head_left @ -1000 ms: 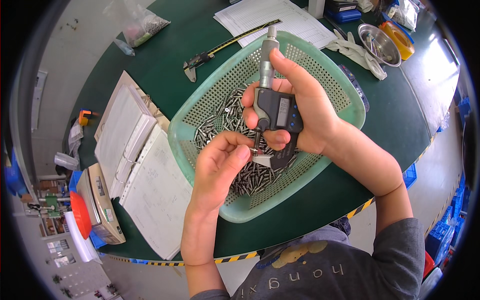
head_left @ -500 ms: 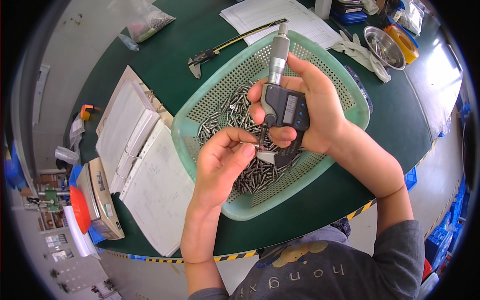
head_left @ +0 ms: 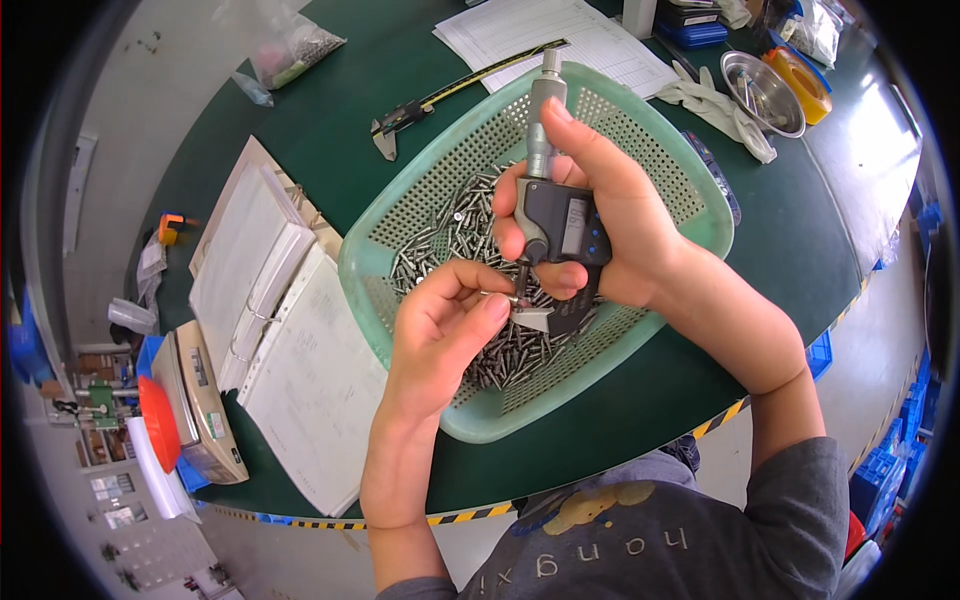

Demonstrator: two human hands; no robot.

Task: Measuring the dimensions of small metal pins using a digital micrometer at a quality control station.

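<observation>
In my right hand point(head_left: 630, 215) is a digital micrometer point(head_left: 556, 222), its frame against the palm and its thimble pointing away from me. The thumb rests on the thimble while the fingers curl around the body. My left hand point(head_left: 450, 335) pinches a small metal pin point(head_left: 497, 296) between thumb and fingers; its end lies at the gap between the micrometer's measuring faces. Below both hands, a pale green perforated basket point(head_left: 480, 420) holds a heap of similar metal pins point(head_left: 510, 358). The left fingertips hide part of the held pin.
An open ring binder point(head_left: 310, 380) lies left of the basket, with a weighing scale point(head_left: 205, 410) beyond it. A caliper point(head_left: 415, 110) and paper sheets point(head_left: 480, 35) lie behind. White gloves point(head_left: 725, 115), a metal bowl point(head_left: 765, 95) and yellow tape point(head_left: 805, 85) sit at the far right.
My right thumb has moved up onto the micrometer's thimble from beside it. The micrometer has shifted slightly left, and the left hand keeps its pinch on the pin.
</observation>
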